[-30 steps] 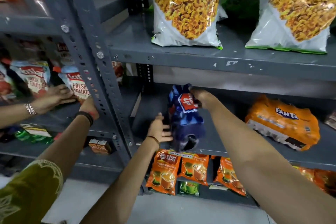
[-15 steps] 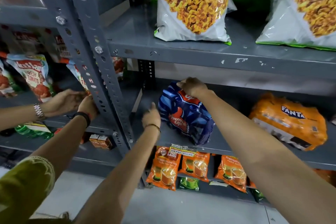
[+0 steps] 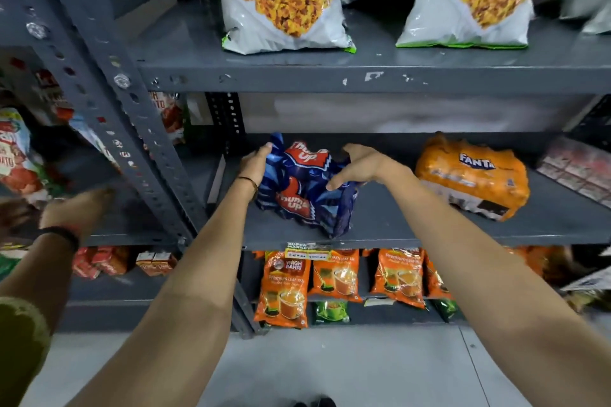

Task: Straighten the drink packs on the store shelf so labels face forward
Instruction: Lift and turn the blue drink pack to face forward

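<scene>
The crinkled blue plastic Thums Up drink pack (image 3: 302, 190) is being gripped from both sides on the grey metal shelf (image 3: 413, 228), red logos facing front. Left hand (image 3: 254, 163) fingers are being clenched on its left edge, right hand (image 3: 355, 167) fingers on its right side. The orange plastic Fanta pack (image 3: 472, 175) is lying further right, well apart.

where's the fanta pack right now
In the head view, the Fanta pack lies on the middle shelf, right of centre, just right of the right hand and the blue Thums Up pack.
</scene>
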Tool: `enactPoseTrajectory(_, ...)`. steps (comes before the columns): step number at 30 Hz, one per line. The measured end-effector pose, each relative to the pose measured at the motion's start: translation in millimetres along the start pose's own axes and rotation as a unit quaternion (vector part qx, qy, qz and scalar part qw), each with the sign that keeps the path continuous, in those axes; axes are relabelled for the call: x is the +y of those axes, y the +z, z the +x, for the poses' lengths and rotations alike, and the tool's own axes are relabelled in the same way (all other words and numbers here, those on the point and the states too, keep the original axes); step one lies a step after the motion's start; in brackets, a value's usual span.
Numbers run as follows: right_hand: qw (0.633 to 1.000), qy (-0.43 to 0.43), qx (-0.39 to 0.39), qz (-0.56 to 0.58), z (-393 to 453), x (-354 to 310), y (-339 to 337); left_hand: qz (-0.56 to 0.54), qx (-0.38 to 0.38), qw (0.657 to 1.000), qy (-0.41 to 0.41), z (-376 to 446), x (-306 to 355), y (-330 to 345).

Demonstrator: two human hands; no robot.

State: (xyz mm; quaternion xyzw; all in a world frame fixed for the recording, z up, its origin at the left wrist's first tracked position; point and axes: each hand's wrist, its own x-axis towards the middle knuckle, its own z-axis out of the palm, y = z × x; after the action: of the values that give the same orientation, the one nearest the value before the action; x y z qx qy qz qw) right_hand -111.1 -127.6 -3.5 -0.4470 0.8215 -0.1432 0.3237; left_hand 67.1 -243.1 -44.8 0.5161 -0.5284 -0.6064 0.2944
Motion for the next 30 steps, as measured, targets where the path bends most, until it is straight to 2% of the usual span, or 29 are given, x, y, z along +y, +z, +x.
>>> enactPoseTrajectory(3,0.998,-0.024,0.052,0.038,-5.2,2.7,4.9,0.039,0.041,0.998,0.02,-9.0,-5.7,-1.6)
enactPoseTrajectory(5,0.987,-0.024,0.075,0.142,-7.4,10.8,12.2,0.087,0.072,0.993,0.03,-18.9,-10.8,-4.0)
enactPoseTrajectory(7,0.961,-0.017,0.104,0.255,-9.7,20.4,25.7,0.09,0.076,0.993,0.027,-25.6,-18.2,-6.8)
enactPoseTrajectory(11,0.908,0.036,0.057,0.414,-19.1,26.1,51.0,0.056,0.041,0.997,-0.012,-29.8,-26.5,-9.4)
enactPoseTrajectory(17,0.91,0.043,0.067,0.408,-26.1,20.3,53.7,0.076,0.058,0.995,-0.024,-36.4,-24.1,-10.1)
enactPoseTrajectory(22,0.912,0.029,0.047,0.407,-34.1,19.9,55.5,0.152,0.107,0.983,0.006,-45.2,-32.0,-14.3)
enactPoseTrajectory(30,0.911,0.025,0.04,0.41,-37.2,15.0,62.5,0.18,0.178,0.967,0.012,-50.5,-40.6,-16.1)
